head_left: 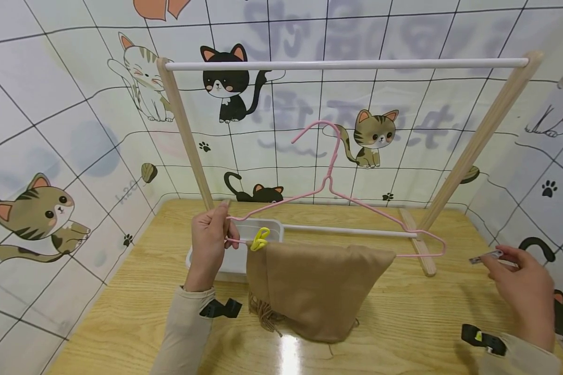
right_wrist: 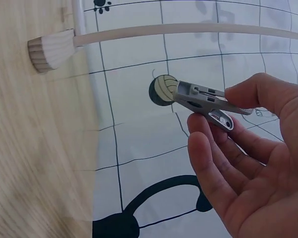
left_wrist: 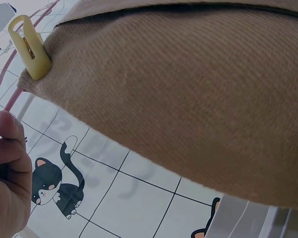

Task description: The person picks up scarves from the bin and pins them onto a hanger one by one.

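My left hand (head_left: 209, 243) grips the left end of a pink wire hanger (head_left: 288, 199), holding it above the table with its hook upward. Over the hanger's lower bar hangs a folded brown cloth (head_left: 316, 289) with a fringe at its lower left. A yellow clothespin (head_left: 259, 238) clamps the cloth's upper left corner to the bar; the left wrist view shows this yellow clothespin (left_wrist: 31, 49) close up. Off to the right, my right hand (head_left: 521, 281) pinches a grey clothespin (right_wrist: 201, 101) between thumb and fingers, apart from the hanger. The cloth's right corner carries no visible clip.
Behind the hanger stands a drying rack with a white top rail (head_left: 347, 64), slanted wooden posts (head_left: 483, 140) and a wooden foot (head_left: 419, 250). A white plastic tray (head_left: 234, 273) sits behind the cloth at left. Cat-print sheeting (head_left: 291, 31) surrounds the wooden table (head_left: 136, 307).
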Action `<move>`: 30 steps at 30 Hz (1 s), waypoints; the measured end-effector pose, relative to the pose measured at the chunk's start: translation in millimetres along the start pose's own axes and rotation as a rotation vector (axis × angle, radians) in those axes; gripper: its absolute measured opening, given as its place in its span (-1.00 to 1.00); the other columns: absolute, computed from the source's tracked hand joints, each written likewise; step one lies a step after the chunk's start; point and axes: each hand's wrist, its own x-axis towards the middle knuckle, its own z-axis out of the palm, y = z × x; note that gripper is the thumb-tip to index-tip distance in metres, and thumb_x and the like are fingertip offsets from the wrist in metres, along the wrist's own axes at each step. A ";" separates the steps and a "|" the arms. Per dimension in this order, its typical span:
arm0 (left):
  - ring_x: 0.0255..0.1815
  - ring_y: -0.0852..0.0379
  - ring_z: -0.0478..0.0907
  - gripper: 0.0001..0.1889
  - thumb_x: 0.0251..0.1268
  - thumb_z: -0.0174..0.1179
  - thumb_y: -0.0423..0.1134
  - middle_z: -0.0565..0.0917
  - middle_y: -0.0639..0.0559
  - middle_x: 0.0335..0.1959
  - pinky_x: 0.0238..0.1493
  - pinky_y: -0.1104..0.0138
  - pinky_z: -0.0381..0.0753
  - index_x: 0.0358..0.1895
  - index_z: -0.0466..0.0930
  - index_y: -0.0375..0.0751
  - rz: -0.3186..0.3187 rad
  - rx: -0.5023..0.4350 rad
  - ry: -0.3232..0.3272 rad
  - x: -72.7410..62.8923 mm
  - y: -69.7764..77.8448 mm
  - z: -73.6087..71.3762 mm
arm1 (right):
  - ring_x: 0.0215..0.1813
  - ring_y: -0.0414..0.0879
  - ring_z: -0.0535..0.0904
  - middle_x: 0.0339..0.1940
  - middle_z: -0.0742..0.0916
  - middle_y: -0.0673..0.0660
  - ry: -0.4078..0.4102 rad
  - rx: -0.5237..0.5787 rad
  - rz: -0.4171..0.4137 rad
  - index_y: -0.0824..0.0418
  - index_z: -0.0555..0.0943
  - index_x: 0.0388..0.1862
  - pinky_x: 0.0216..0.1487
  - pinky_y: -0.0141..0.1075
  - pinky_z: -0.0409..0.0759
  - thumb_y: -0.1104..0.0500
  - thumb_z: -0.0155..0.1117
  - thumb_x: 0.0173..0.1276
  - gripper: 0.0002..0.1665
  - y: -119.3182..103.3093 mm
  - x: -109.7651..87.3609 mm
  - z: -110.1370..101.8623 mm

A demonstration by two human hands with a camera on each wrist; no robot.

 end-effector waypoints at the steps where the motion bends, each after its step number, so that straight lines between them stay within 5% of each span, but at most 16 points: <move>1: -0.89 0.18 0.39 -0.33 0.61 0.03 -0.12 0.49 -0.03 -0.88 -0.80 0.46 0.25 -0.73 0.26 -0.52 -0.001 0.002 0.000 -0.1 0.3 0.0 | -0.54 -0.67 0.23 0.43 0.45 0.51 0.004 -0.008 0.002 0.37 0.24 0.56 -0.53 -0.50 0.41 -0.01 0.12 0.54 -0.23 -1.0 -0.6 -0.7; 3: -0.89 0.18 0.39 -0.33 0.61 0.02 -0.12 0.49 -0.03 -0.87 -0.80 0.46 0.25 -0.74 0.26 -0.52 -0.001 0.005 -0.001 -0.4 0.4 0.0 | -0.47 -0.55 0.40 0.47 0.43 0.49 0.010 -0.004 0.019 0.35 0.24 0.57 -0.17 -0.36 0.59 -0.03 0.12 0.55 -0.23 -3.4 -2.6 -1.8; 5: -0.89 0.18 0.39 -0.32 0.61 0.02 -0.11 0.49 -0.04 -0.87 -0.80 0.46 0.26 -0.73 0.26 -0.52 0.001 0.005 -0.003 -0.4 0.1 -0.2 | -0.26 -0.25 0.63 0.47 0.43 0.48 0.019 0.010 0.016 0.34 0.25 0.56 0.31 -0.04 0.50 -0.07 0.13 0.55 -0.21 -4.5 -4.2 -1.9; 8: -0.89 0.18 0.39 -0.32 0.61 0.03 -0.11 0.49 -0.04 -0.87 -0.80 0.46 0.25 -0.73 0.25 -0.51 0.006 0.000 -0.005 -0.3 -1.1 -0.4 | -0.21 -0.28 0.62 0.48 0.42 0.48 0.025 0.015 -0.001 0.36 0.24 0.56 0.32 -0.13 0.48 -0.12 0.10 0.57 -0.19 -6.9 -7.1 -3.2; 10: -0.89 0.17 0.38 -0.32 0.61 0.03 -0.11 0.49 -0.04 -0.88 -0.80 0.45 0.26 -0.74 0.25 -0.51 0.007 -0.003 -0.009 -0.4 -1.5 -0.6 | -0.38 -0.52 0.48 0.48 0.41 0.49 0.028 0.015 -0.021 0.37 0.23 0.56 -0.13 -0.50 0.54 -0.14 0.08 0.58 -0.18 -8.7 -8.1 -4.3; 12: -0.90 0.16 0.38 -0.31 0.61 0.03 -0.11 0.49 -0.05 -0.88 -0.80 0.44 0.26 -0.75 0.23 -0.50 0.006 -0.008 -0.014 -0.6 -0.8 -0.6 | -0.48 -0.74 0.18 0.48 0.41 0.48 0.028 0.006 -0.027 0.37 0.22 0.56 -0.49 -0.59 0.29 -0.12 0.05 0.60 -0.21 -11.2 -9.2 -5.2; 17: -0.89 0.15 0.38 -0.31 0.62 0.02 -0.12 0.49 -0.05 -0.89 -0.80 0.41 0.27 -0.76 0.20 -0.49 0.004 -0.014 -0.026 -0.9 0.3 -0.8 | -0.50 -0.73 0.26 0.38 0.55 0.41 0.026 0.030 -0.014 0.30 0.26 0.56 -0.41 -0.52 0.32 -0.11 0.09 0.56 -0.22 -13.2 -10.5 -6.1; 20: -0.89 0.16 0.38 -0.31 0.62 0.02 -0.11 0.49 -0.04 -0.89 -0.80 0.41 0.27 -0.76 0.22 -0.48 0.006 -0.011 -0.026 -0.7 0.1 -0.7 | -0.36 -0.70 0.30 0.09 0.65 0.02 0.043 0.069 -0.028 0.19 0.37 0.48 -0.37 -0.54 0.35 -0.10 0.19 0.50 -0.31 -11.8 -11.6 -5.6; 24: -0.90 0.15 0.37 -0.32 0.61 0.03 -0.11 0.48 -0.06 -0.89 -0.81 0.39 0.26 -0.77 0.22 -0.44 0.005 -0.017 -0.020 -0.3 -0.5 -0.5 | -0.04 -0.58 0.43 -0.10 0.44 -0.39 0.071 0.084 -0.055 0.04 0.44 0.39 -0.21 -0.48 0.35 -0.16 0.26 0.47 -0.38 -12.8 -14.8 -4.4; 30: -0.90 0.15 0.37 -0.33 0.61 0.03 -0.11 0.48 -0.06 -0.89 -0.82 0.37 0.25 -0.75 0.22 -0.43 0.005 -0.020 -0.018 0.2 -1.0 -0.2 | -0.29 -0.75 0.30 0.02 0.52 -0.17 0.097 0.101 -0.142 0.28 0.38 0.48 -0.36 -0.66 0.30 -0.15 0.20 0.52 -0.26 -20.2 -20.0 -3.9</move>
